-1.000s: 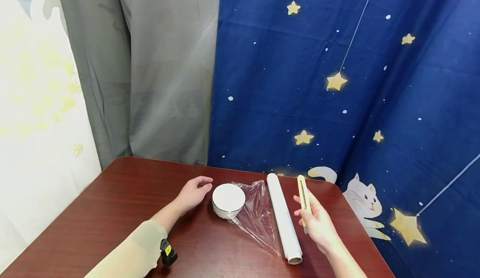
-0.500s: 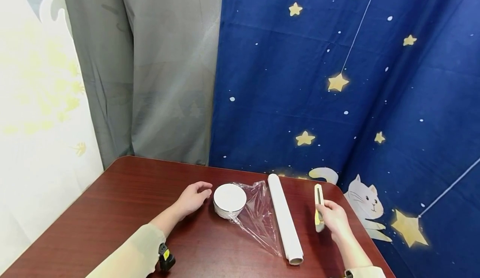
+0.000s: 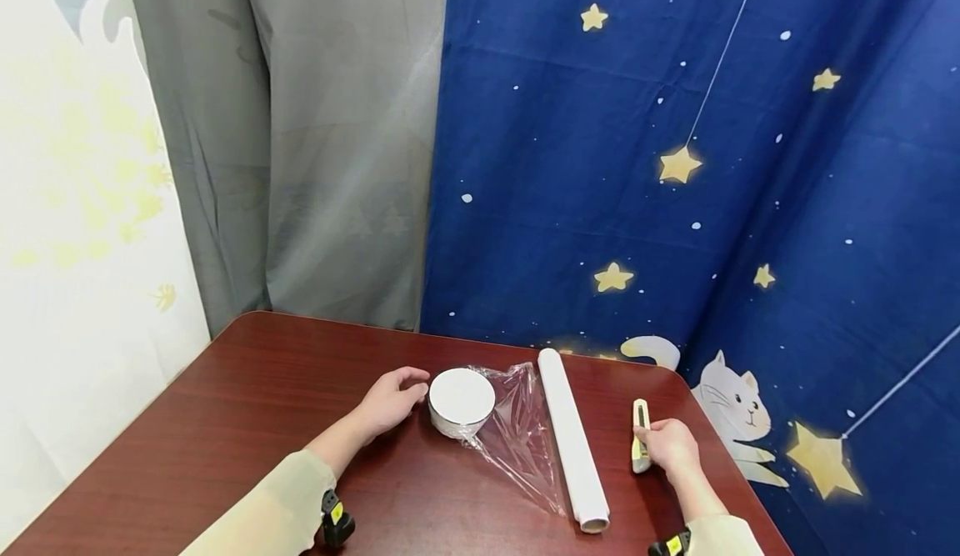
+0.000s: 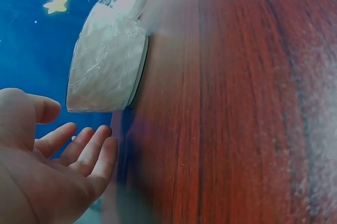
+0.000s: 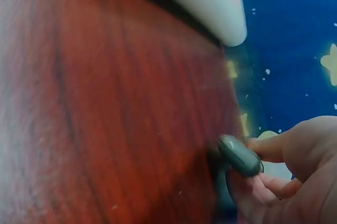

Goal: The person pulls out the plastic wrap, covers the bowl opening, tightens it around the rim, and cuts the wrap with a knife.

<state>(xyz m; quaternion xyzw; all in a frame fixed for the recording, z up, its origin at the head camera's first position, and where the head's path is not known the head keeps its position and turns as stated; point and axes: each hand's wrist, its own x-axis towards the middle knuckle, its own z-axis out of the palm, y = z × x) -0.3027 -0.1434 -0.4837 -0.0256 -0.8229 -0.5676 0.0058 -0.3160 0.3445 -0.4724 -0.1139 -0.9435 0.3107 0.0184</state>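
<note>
Between thumb and fingers my right hand pinches a pale yellow utility knife, low over the table's right side. In the right wrist view the knife's end shows between the fingertips. My left hand, its fingers loosely bent and holding nothing, is just left of a round white container. In the left wrist view a small gap parts the fingers from the film-wrapped container. Clear plastic wrap stretches from the container to a white roll of cling film, lying between the container and the knife.
A dark red wooden table carries everything. Behind it hang a grey curtain and a blue star-patterned curtain. A black wrist camera is strapped to the left sleeve, another to the right.
My right hand has moved right, away from the roll, and lowered the utility knife toward the table. The left hand has stayed nearly still beside the container.
</note>
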